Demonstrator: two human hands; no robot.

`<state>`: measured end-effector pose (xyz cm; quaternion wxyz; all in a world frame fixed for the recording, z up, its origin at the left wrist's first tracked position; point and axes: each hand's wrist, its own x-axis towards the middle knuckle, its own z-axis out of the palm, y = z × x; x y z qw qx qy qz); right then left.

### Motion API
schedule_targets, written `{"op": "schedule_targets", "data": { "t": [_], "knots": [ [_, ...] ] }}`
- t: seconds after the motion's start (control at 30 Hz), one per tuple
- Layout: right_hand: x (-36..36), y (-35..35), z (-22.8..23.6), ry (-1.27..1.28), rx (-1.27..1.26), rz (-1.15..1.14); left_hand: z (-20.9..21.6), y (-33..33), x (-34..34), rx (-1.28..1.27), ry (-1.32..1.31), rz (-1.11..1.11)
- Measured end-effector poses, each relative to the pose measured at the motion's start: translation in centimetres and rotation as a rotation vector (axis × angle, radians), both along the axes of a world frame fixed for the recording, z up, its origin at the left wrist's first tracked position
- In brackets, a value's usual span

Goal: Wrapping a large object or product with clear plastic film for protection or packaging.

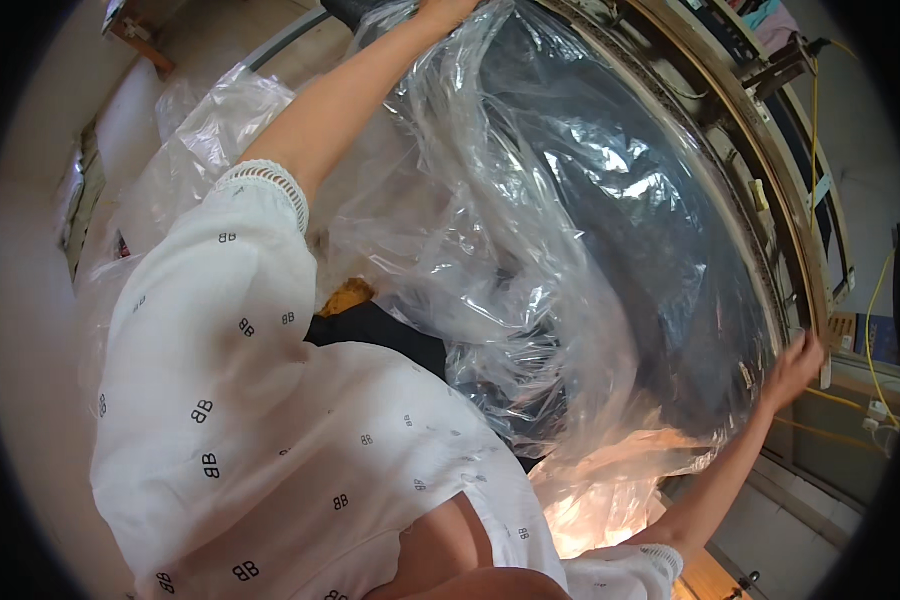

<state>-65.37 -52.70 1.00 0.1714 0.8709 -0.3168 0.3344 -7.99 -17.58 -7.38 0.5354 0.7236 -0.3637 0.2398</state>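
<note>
- White short-sleeved top [270, 400] with small dark printed marks fills the lower left, nearest the camera; lace trim edges the sleeve at the upper arm.
- Left hand [445, 10] is stretched up to the top edge of the picture, at the upper border of a large clear plastic sheet [490, 230]. Hand is cut off by the frame edge; cannot tell whether the fingers are spread or pinching.
- Right hand [795, 368] is reached out to the right, fingers loosely spread, resting at the sheet's far edge against the curved metal frame [770, 200].
- Plastic sheet is crumpled and glossy, spanning between both hands; it lies over a dark surface [610, 200] inside the frame and hangs in folds toward the body, blocking most of what is beneath.
- More loose clear plastic [200, 130] lies bunched behind the left arm, on the floor side.
- Yellow cables [875, 330] run along the right, beyond the frame.
- Wooden piece [135, 35] sits at the upper left, well apart from the hands.
- Small orange-yellow object [348, 296] shows between the sleeve and the sheet; kind cannot be told.
</note>
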Motion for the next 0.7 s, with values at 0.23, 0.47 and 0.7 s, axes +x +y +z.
{"op": "schedule_targets", "data": {
  "t": [0.23,0.47,0.7],
  "knots": [
    [28.0,23.8,0.6,-0.285,1.525,0.88,0.0,1.2,0.3,0.028,0.289,0.119],
    [38.3,25.8,-3.3,-0.275,2.068,1.024,-0.8,-0.9,-0.2,-0.043,0.294,-0.028],
    [8.7,22.5,2.2,-0.746,2.455,1.803,1.9,1.1,-1.4,0.0,0.434,-0.106]
  ]
}}
